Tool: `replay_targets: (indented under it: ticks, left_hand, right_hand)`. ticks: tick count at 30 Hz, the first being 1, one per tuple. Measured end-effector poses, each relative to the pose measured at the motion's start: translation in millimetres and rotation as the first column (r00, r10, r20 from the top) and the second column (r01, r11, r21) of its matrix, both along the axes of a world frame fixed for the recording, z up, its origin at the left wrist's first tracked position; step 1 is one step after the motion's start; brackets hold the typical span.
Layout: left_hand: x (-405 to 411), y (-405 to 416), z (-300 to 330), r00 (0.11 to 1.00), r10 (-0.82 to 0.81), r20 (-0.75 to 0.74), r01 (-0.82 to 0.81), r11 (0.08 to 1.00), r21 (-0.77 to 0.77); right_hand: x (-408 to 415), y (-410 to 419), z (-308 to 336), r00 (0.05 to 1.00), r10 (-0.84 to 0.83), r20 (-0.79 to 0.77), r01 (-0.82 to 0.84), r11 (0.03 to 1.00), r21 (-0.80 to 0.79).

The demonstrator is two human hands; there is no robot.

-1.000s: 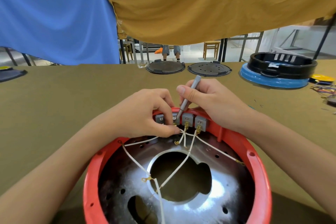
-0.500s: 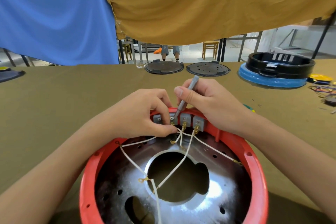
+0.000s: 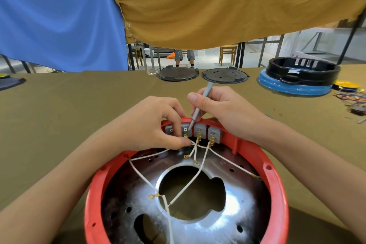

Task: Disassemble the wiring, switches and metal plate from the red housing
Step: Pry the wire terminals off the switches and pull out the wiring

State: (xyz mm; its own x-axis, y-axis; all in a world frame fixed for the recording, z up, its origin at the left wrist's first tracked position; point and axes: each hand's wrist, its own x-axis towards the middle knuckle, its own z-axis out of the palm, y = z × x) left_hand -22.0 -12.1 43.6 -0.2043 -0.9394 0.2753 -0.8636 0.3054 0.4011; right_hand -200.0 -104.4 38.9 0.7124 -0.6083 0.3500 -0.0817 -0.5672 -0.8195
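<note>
A round red housing (image 3: 276, 190) lies open side up in front of me. Inside it sits a shiny metal plate (image 3: 233, 214) with a large centre hole. White wires (image 3: 142, 176) with brass terminals cross the plate and run to a row of grey switches (image 3: 200, 130) on the far wall. My left hand (image 3: 150, 122) pinches a white wire at the switches, thumb and fingers curled. My right hand (image 3: 223, 109) grips a thin grey screwdriver (image 3: 198, 111), its tip on a switch terminal.
Two dark round lids (image 3: 177, 74) (image 3: 224, 75) lie at the table's far edge. A black ring on a blue base (image 3: 297, 83) stands far right, with loose coloured wires (image 3: 350, 98) beside it. Blue and mustard cloths hang behind. The table has an olive cover (image 3: 59, 117).
The view has shifted slightly. The screwdriver tip and both hands stay at the switches with barely any movement.
</note>
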Motion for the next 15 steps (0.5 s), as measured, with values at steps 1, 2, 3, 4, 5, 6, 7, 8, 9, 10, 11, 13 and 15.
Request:
replay_targets:
  ticks: [1, 2, 3, 4, 5, 6, 7, 8, 9, 10, 11, 13, 15]
  left_hand:
    - [0.1, 0.1, -0.1, 1.000, 0.000, 0.000, 0.000, 1.000, -0.001]
    - [0.1, 0.0, -0.2, 1.000, -0.001, 0.000, 0.001, 1.000, -0.002]
    - [0.0, 0.0, -0.3, 1.000, -0.002, -0.001, 0.002, 1.000, -0.002]
    - [-0.1, 0.1, -0.3, 1.000, -0.004, -0.003, 0.004, 1.000, -0.001]
    - [-0.2, 0.1, -0.4, 1.000, -0.007, -0.001, 0.007, 1.000, -0.001]
    - [-0.3, 0.0, -0.4, 1.000, -0.009, 0.003, 0.009, 1.000, -0.003]
    - [-0.2, 0.0, -0.5, 1.000, -0.010, 0.006, 0.010, 1.000, -0.006]
    - [-0.2, 0.0, -0.4, 1.000, -0.011, 0.005, 0.011, 1.000, -0.007]
    - [-0.2, 0.2, -0.3, 1.000, -0.013, 0.002, 0.013, 1.000, -0.007]
    - [-0.3, 0.3, -0.2, 1.000, -0.015, 0.000, 0.015, 1.000, -0.006]
    - [-0.2, 0.4, -0.2, 1.000, -0.016, 0.001, 0.016, 1.000, -0.007]
    - [-0.2, 0.2, -0.2, 1.000, -0.015, 0.005, 0.015, 1.000, -0.008]
    - [-0.2, 0.2, -0.1, 1.000, -0.013, 0.007, 0.013, 1.000, -0.003]
  right_hand:
    - [-0.1, 0.1, -0.2, 1.000, 0.001, 0.000, -0.001, 1.000, 0.000]
    - [-0.3, 0.3, -0.5, 1.000, 0.001, 0.000, -0.001, 1.000, -0.005]
    - [-0.7, 0.7, -0.8, 1.000, 0.001, 0.000, -0.001, 1.000, -0.014]
    - [-1.2, 1.1, -1.3, 1.000, 0.000, 0.005, 0.000, 1.000, -0.025]
    - [-1.7, 1.4, -1.9, 1.000, -0.004, 0.015, 0.004, 0.999, -0.038]
    - [-2.3, 1.3, -2.7, 1.000, -0.010, 0.027, 0.012, 0.998, -0.055]
    - [-2.8, 1.2, -3.3, 0.999, -0.019, 0.038, 0.022, 0.997, -0.078]
    - [-3.0, 0.9, -3.9, 0.999, -0.026, 0.045, 0.031, 0.994, -0.105]
    - [-3.3, 0.9, -4.0, 0.998, -0.029, 0.048, 0.036, 0.991, -0.132]
    - [-3.7, 0.8, -4.0, 0.999, -0.029, 0.044, 0.036, 0.987, -0.155]
    - [-3.9, 0.9, -3.9, 0.999, -0.028, 0.032, 0.033, 0.984, -0.175]
    - [-4.0, 0.9, -3.7, 1.000, -0.026, 0.002, 0.026, 0.980, -0.198]
    - [-3.0, 1.1, -3.0, 1.000, -0.021, -0.004, 0.020, 0.982, -0.188]
